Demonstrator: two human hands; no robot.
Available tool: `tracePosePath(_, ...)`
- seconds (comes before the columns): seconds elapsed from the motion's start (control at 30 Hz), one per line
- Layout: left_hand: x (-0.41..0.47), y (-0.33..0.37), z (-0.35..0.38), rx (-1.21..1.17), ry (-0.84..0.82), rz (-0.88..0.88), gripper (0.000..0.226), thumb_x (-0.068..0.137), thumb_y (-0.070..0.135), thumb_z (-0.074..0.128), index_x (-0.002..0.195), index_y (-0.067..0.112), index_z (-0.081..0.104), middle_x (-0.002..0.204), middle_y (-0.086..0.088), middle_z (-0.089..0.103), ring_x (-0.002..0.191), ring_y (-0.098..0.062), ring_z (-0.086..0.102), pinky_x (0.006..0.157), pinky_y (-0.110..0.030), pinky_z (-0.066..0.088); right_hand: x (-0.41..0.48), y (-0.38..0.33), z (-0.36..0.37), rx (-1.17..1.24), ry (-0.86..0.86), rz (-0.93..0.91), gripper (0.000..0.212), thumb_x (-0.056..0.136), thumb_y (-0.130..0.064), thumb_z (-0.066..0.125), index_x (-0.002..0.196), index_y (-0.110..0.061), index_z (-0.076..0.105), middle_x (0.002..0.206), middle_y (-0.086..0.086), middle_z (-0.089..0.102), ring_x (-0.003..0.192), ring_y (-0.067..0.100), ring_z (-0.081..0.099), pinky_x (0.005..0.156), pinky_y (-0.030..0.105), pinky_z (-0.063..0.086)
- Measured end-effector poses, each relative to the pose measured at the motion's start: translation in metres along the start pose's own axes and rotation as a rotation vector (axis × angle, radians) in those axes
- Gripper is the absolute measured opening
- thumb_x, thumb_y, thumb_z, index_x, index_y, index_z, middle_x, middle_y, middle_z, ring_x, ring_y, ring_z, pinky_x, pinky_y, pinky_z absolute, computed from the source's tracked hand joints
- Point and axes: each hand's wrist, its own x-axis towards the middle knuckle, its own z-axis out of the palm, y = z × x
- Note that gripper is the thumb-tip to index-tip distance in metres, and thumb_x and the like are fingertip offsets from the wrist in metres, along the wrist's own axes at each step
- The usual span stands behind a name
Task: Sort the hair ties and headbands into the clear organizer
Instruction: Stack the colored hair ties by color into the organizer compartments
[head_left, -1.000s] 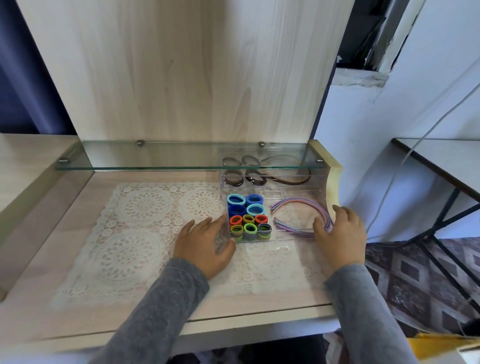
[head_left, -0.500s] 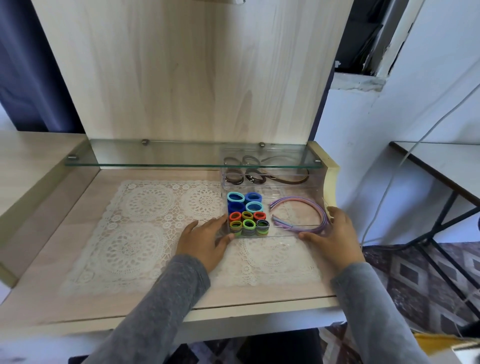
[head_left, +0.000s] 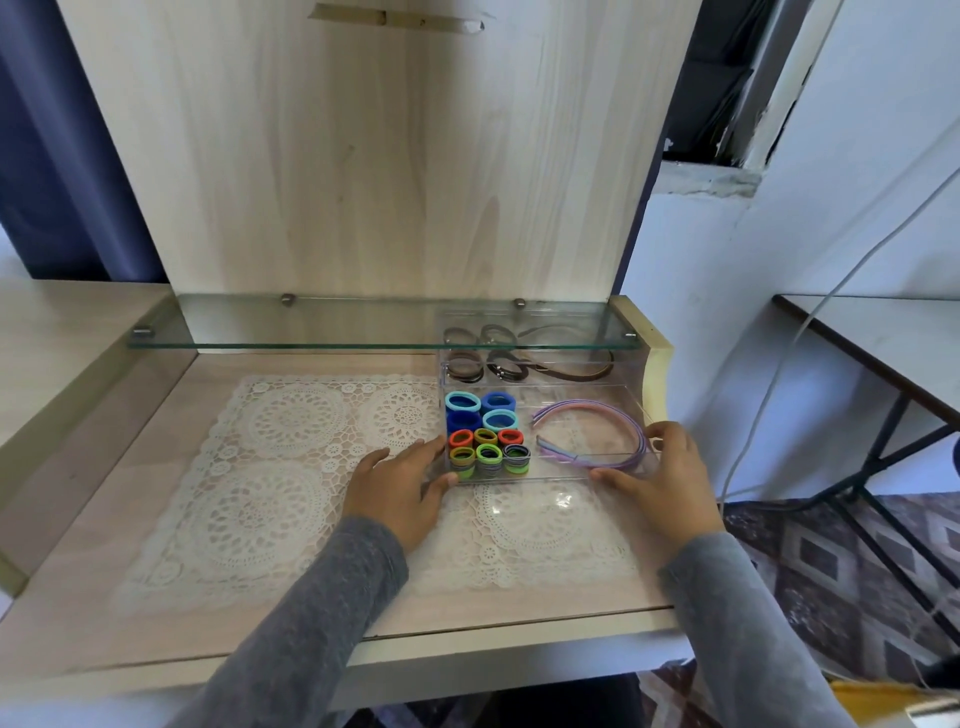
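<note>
1. The left hand lies flat on the lace, fingers nearly straight and close together; their tips touch the 9 o'clock wall of the clear organizer, the thumb rests at its 7 o'clock corner, and it holds nothing.
2. The right hand curls its fingers over the organizer's 3 o'clock end, thumb laid along the 6 o'clock wall; it grips that corner.
3. Inside, bright hair ties stand packed in the 9 o'clock compartments; pastel headbands lie curved in the 3 o'clock one; dark hair ties and a dark headband fill the 12 o'clock row, partly under glass.
4. The organizer sits at the 2 o'clock corner of a white lace mat; the mat covers much of a pale wooden desk top.
5. A glass shelf spans the desk at 12 o'clock on metal pegs; a pale wood panel rises behind it.
6. A blue curtain hangs at 10 o'clock; a white wall stands at 2 o'clock, a thin cable running down in front of it; a dark-legged side table stands at 3 o'clock; a patterned rug lies at 4 o'clock.
</note>
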Motion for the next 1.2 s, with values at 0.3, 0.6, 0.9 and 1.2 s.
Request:
tracePosePath(0.3, 0.006, 0.004, -0.004, 0.006, 0.031, -0.02, 0.049, 0.096, 0.046, 0.043, 0.143, 0.031, 0.037, 0.137, 0.011, 0.053, 0.122, -0.011, 0.05, 0.112, -0.028, 0.019, 0.011, 0.0, 0.005, -0.005, -0.008, -0.006, 0.073, 0.061, -0.044, 0.084, 0.117, -0.018, 0.045, 0.119, -0.001, 0.047, 0.106, 0.016, 0.046, 0.092, 0.034, 0.044)
tracePosePath(0.6, 0.03, 0.001, -0.002, 0.033, 0.033, -0.063, 0.048, 0.096, 0.046, 0.044, 0.141, 0.034, 0.039, 0.126, 0.01, 0.062, 0.111, -0.017, 0.056, 0.106, -0.031, 0.031, 0.037, -0.006, 0.019, -0.028, -0.037, 0.0, 0.069, 0.061, -0.039, 0.085, 0.11, -0.014, 0.043, 0.114, 0.005, 0.045, 0.102, 0.021, 0.044, 0.085, 0.03, 0.039)
tracePosePath(0.9, 0.056, -0.002, 0.003, -0.005, 0.177, -0.157, 0.015, 0.086, 0.047, 0.06, 0.094, 0.035, 0.061, 0.085, 0.02, 0.066, 0.092, -0.006, 0.059, 0.093, -0.032, 0.019, 0.049, -0.013, 0.043, -0.251, 0.164, -0.025, 0.075, 0.058, -0.045, 0.085, 0.106, 0.0, 0.048, 0.11, 0.019, 0.05, 0.101, 0.035, 0.043, 0.087, 0.042, 0.039)
tracePosePath(1.2, 0.085, -0.005, 0.012, 0.009, 0.227, -0.205, 0.018, 0.084, 0.05, 0.061, 0.082, 0.032, 0.059, 0.075, 0.018, 0.062, 0.082, -0.009, 0.057, 0.084, -0.033, 0.023, 0.057, -0.032, 0.068, -0.212, 0.285, 0.047, 0.066, 0.062, -0.034, 0.085, 0.101, -0.001, 0.043, 0.106, 0.02, 0.047, 0.09, 0.037, 0.049, 0.081, 0.043, 0.044)
